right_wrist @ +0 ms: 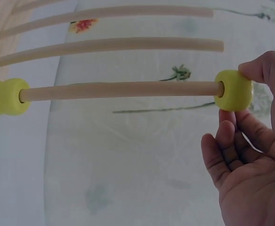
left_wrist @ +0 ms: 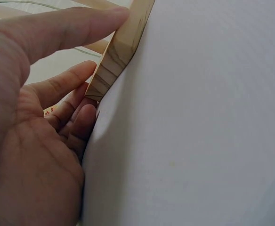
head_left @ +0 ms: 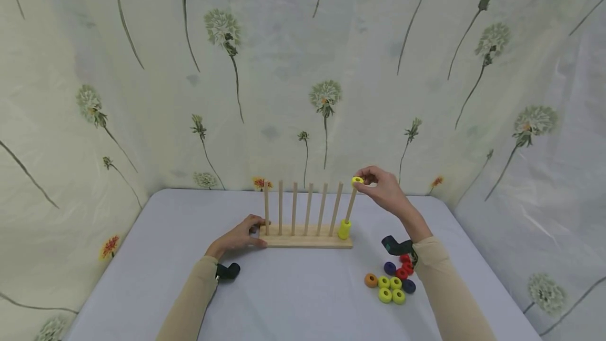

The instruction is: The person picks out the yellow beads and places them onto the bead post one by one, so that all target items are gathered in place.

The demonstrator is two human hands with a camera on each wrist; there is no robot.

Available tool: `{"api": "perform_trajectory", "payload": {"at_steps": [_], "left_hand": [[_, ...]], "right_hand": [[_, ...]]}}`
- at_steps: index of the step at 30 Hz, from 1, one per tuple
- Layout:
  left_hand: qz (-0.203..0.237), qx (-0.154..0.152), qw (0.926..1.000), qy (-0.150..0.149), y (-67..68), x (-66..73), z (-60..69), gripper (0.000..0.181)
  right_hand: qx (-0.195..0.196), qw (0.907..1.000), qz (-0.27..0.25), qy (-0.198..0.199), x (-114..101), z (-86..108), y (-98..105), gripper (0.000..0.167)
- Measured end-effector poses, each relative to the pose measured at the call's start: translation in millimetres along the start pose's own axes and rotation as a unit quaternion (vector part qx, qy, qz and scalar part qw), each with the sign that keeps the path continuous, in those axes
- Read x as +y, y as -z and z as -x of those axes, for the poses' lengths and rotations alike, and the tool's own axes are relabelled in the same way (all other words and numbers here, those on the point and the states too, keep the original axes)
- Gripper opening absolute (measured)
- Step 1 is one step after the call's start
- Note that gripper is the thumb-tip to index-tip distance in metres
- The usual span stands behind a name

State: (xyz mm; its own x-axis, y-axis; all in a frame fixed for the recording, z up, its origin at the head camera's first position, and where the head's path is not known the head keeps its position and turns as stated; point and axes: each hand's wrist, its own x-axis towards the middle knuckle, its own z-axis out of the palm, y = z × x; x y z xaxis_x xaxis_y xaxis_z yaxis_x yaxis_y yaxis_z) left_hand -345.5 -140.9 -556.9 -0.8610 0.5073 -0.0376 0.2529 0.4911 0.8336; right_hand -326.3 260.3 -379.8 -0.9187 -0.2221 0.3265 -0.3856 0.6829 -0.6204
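Note:
A wooden peg rack (head_left: 307,243), with several upright dowels in a row, stands on the table. My left hand (head_left: 243,234) holds its left end, the thumb at the front edge and fingers round the back; the left wrist view shows the thumb (left_wrist: 90,28) against the wood. At the rightmost peg, my right hand (head_left: 385,191) pinches a yellow bead (right_wrist: 235,90) between thumb and fingers. The peg's tip (right_wrist: 213,88) sits in that bead's hole. Lower on this peg, yellow beads (head_left: 344,229) are stacked at the base.
Loose beads lie right of the rack near my right forearm: several yellow (head_left: 385,294), an orange one (head_left: 371,280), dark blue ones (head_left: 390,268) and red ones (head_left: 401,273). A flower-printed cloth (head_left: 284,93) hangs behind the white table (head_left: 293,299).

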Motion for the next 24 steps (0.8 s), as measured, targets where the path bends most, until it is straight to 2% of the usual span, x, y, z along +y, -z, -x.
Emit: {"api": "perform_trajectory", "payload": {"at_steps": [18,24], "left_hand": [[-0.005,0.001,1.0,-0.002,-0.4,0.1,1.0,0.063],[-0.007,0.002,1.0,-0.001,-0.4,-0.2,0.6,0.063]], "right_hand": [[0.013,0.9997,-0.015,0.013,2,5.2,0,0.026],[0.001,0.9998,-0.018,0.009,7,16.3,5,0.024]]}}
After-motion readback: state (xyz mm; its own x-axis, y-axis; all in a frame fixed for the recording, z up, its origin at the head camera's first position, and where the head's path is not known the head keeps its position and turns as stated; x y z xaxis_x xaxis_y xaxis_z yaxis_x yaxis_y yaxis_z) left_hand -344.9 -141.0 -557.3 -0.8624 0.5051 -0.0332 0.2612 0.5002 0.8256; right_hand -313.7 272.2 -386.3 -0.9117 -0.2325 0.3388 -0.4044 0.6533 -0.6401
